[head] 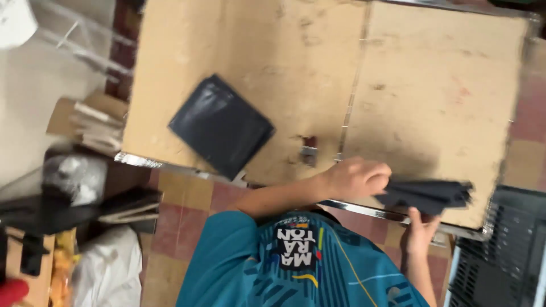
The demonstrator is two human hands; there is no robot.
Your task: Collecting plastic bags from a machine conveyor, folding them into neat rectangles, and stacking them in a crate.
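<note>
Worn tan tabletop below me; my left hand clamps the folded dark cloth at its near edge, right hand pinching beneath. I'd keep the folds squared.

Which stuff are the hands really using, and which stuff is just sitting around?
In use:
- left hand, gripping the dark folded cloth
- right hand, under the cloth at the worktable edge

Just lying about:
- flat dark packet on the table
- small metal clip
- black crate
- white bag on the floor
</note>
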